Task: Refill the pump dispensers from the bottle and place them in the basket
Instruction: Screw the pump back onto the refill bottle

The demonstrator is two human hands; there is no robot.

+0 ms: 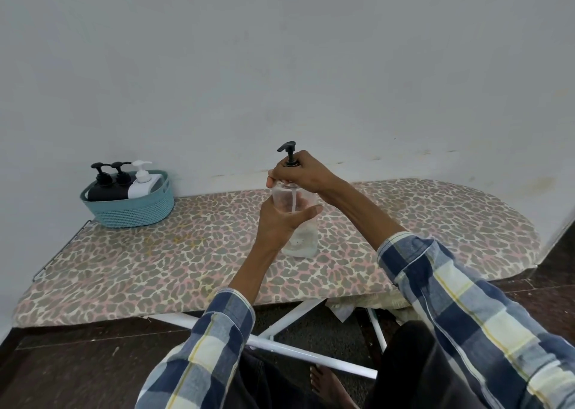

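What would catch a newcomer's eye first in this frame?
First, the two hands at centre: the left hand holds a clear pump dispenser standing on the leopard-print ironing board, while the right hand grips its black pump top at the neck. Next, the teal basket at the board's far left, already holding two black dispensers and a white dispenser.
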